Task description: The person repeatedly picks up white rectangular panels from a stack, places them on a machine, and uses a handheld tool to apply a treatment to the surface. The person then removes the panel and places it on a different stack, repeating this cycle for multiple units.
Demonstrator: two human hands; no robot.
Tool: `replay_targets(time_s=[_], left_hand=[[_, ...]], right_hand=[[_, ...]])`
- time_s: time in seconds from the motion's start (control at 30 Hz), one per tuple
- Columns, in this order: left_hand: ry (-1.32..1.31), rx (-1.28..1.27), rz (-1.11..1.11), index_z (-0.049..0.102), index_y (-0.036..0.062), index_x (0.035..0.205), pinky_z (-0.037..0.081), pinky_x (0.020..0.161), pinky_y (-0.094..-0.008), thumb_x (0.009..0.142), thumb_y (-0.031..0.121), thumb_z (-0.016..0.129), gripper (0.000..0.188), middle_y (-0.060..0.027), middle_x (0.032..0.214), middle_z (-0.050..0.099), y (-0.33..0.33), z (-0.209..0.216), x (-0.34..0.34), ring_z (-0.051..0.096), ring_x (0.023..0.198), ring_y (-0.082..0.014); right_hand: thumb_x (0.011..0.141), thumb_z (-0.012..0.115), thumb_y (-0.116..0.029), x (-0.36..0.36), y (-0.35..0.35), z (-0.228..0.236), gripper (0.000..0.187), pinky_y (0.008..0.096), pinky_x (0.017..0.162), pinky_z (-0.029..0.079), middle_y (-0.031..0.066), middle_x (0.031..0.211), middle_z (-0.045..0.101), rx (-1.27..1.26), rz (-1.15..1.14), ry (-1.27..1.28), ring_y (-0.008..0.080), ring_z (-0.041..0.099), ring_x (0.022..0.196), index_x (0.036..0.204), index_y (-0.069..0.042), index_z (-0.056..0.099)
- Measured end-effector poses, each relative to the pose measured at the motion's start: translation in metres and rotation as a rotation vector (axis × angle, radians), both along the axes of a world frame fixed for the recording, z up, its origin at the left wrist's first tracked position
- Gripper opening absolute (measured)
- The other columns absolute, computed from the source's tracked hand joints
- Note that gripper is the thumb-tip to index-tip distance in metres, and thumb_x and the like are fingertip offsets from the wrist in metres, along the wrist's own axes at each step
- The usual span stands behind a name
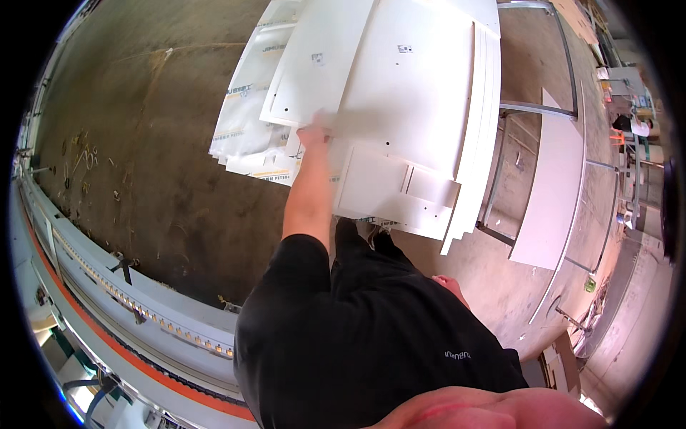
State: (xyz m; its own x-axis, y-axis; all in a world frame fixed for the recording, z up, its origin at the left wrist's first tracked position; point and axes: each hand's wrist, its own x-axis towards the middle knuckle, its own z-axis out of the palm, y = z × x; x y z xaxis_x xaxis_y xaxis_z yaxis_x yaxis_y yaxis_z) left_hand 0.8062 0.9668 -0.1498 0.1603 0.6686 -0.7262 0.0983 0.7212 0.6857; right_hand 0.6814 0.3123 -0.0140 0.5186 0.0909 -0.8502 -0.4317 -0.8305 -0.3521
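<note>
My left hand [314, 133] reaches forward over a stack of white panels, at the near corner of a narrow white panel [314, 68]. Motion smears its fingers, so I cannot make out whether they grip or only touch that corner. A wide white panel [414, 93] lies to the right of it, with a few small dark holes and a small label. On its near end rests a smaller white panel [371, 179]. My right hand [450, 287] hangs low beside my body, partly hidden by my black shirt; its fingers are not clear.
Film-wrapped boards [246, 132] stick out at the stack's left. A metal rack [539, 109] and a leaning pale panel [550, 193] stand to the right. A long machine with an orange strip [143, 365] runs along the lower left. Another person [632, 126] is far right.
</note>
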Motion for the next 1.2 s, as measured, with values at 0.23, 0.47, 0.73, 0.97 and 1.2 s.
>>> replay_targets(time_s=[0.23,0.47,0.73,0.97,1.2], left_hand=[[-0.261,-0.039,-0.020,0.054,-0.0017,0.113,0.063,0.060,-0.0435,0.089,0.025,0.080,0.044,-0.0128,0.101,0.067,-0.006,-0.035,-0.058,0.070,0.082,-0.0267],[-0.314,-0.048,-0.066,0.056,0.0015,0.124,0.062,0.059,-0.0336,0.097,0.020,0.072,0.036,-0.0077,0.098,0.068,-0.136,0.006,-0.172,0.067,0.071,-0.0186],[-0.391,-0.138,0.221,0.056,0.0080,0.135,0.060,0.087,-0.0407,0.100,0.013,0.065,0.036,-0.0077,0.121,0.069,-0.352,0.123,-0.308,0.069,0.106,-0.0237],[-0.528,0.024,0.501,0.050,-0.0011,0.142,0.050,0.107,-0.0484,0.096,0.007,0.057,0.047,-0.0184,0.136,0.062,-0.537,0.199,-0.356,0.061,0.125,-0.0342],[-0.524,0.147,0.618,0.057,-0.0081,0.135,0.052,0.101,-0.0434,0.080,0.008,0.067,0.058,-0.0184,0.126,0.068,-0.670,0.243,-0.441,0.066,0.115,-0.0303]], right_hand=[[0.094,0.067,-0.049,0.023,-0.017,-0.023,0.047,0.0357,0.075,0.054,0.0063,0.084,0.074,-0.003,0.116,-0.065,0.0184,0.069,0.081,0.104,-0.005,0.076],[0.095,0.066,-0.049,0.098,0.004,-0.042,0.046,0.0349,0.070,0.054,0.0072,0.085,0.076,0.052,0.421,-0.015,0.0173,0.068,0.074,0.104,-0.006,0.077],[0.096,0.063,-0.048,0.186,0.091,-0.083,0.046,0.0348,0.074,0.053,0.0060,0.092,0.075,0.478,0.557,0.014,0.0185,0.068,0.081,0.107,-0.004,0.075],[0.097,0.062,-0.054,0.160,0.208,-0.053,0.055,0.0396,0.094,0.053,0.0052,0.129,0.066,0.707,-0.116,0.561,0.0231,0.065,0.113,0.124,-0.006,0.063],[0.092,0.069,-0.049,0.149,0.207,-0.080,0.048,0.0407,0.094,0.056,0.0050,0.117,0.071,0.728,-0.256,0.530,0.0231,0.067,0.108,0.121,-0.010,0.066]])
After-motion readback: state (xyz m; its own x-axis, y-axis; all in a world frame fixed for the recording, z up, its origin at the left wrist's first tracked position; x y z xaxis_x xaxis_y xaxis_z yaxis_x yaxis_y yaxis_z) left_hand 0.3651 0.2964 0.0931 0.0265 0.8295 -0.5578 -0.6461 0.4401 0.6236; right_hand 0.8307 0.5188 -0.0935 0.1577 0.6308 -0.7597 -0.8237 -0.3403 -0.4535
